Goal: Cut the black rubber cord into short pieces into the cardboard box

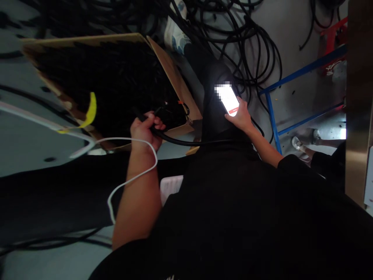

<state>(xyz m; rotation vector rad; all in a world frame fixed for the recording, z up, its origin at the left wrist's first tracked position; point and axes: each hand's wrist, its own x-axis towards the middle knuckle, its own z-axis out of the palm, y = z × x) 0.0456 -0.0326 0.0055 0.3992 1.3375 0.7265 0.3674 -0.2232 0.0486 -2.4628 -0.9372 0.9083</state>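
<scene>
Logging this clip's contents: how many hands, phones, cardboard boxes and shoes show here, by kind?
Hands: 2, left hand gripping a black cable, right hand holding the phone
Phones: 1, lit phone
Cardboard boxes: 1, cardboard box
Shoes: 2, white shoe, another shoe
Total: 6

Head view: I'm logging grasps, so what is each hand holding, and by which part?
The left hand grips a thick black cable near its end, fingers wrapped around it. The right hand holds a lit phone by its lower end.
</scene>
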